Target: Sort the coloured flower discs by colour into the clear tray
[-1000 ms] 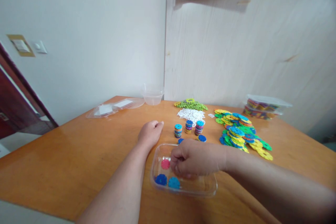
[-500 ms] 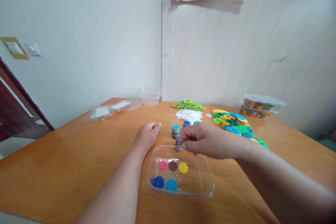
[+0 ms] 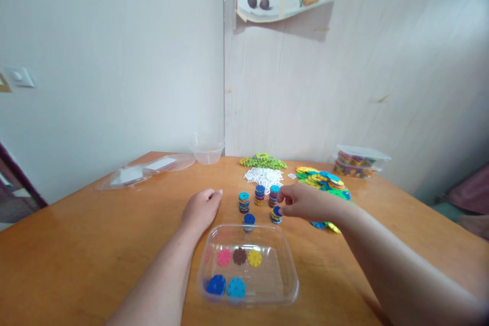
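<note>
My right hand [image 3: 301,202] is at the front right stack of notched plastic discs [image 3: 275,218], thumb and forefinger pinched at the edge of its top blue disc [image 3: 278,211]. Loosely curled, my left hand [image 3: 201,208] rests on the table with nothing seen in it. Between the hands stand other small stacks: a light-blue-topped one [image 3: 243,202], a dark-blue-topped one [image 3: 260,195], one beside my right fingers [image 3: 274,196] and a low one [image 3: 248,221] behind the tub. The clear plastic tub [image 3: 294,285] holds pink, brown, yellow, dark blue and light blue discs.
Behind the stacks lie white plastic pieces [image 3: 263,177] and a green pile [image 3: 265,161]. A heap of larger coloured discs [image 3: 324,181] is at right, near stacked filled boxes [image 3: 357,163]. Clear lids [image 3: 128,175] and a clear bowl [image 3: 208,153] stand at back left.
My right hand has moved from the low stack behind the tub to the front right stack. My left hand stays resting on the table. The camera view has shifted.
</note>
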The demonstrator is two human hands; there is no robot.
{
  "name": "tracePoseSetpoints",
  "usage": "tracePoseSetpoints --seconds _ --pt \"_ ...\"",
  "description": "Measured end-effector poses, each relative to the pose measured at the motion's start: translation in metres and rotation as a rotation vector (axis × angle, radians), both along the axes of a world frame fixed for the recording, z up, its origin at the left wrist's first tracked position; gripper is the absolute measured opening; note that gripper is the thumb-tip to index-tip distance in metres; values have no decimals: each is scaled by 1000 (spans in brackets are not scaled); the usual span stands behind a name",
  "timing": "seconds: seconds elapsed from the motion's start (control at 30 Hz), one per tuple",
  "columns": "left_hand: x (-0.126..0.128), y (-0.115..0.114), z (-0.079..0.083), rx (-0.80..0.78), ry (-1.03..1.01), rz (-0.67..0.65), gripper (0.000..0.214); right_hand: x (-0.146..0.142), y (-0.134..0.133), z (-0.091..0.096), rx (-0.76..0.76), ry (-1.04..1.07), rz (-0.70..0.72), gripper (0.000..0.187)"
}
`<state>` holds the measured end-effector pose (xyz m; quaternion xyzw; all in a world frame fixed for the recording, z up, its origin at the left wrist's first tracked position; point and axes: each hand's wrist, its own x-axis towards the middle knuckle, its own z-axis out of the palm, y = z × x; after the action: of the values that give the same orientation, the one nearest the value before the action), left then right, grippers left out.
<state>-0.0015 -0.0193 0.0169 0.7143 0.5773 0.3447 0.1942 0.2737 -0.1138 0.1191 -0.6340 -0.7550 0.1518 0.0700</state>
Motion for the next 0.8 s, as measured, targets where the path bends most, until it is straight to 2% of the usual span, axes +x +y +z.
tracePoseSetpoints --seconds 0.2,0.37,0.43,0.57,0.67,0.8 --pt "-1 1 -1 3 -21 -22 51 0 6 -6 -48 3 14 24" --pt "0 -1 0 2 -10 0 49 -15 -7 4 83 96 69 15" --pt "1 -2 1 -12 -14 -2 47 -30 -19 12 109 198 148 14" --pt "1 -1 0 -35 -42 -12 45 -69 -37 20 8 227 407 12" --pt "1 1 -3 -34 -46 -26 48 -93 -36 14 -64 159 544 18" --pt "0 2 -6 -9 -43 -44 50 -113 -28 3 -95 26 641 27"
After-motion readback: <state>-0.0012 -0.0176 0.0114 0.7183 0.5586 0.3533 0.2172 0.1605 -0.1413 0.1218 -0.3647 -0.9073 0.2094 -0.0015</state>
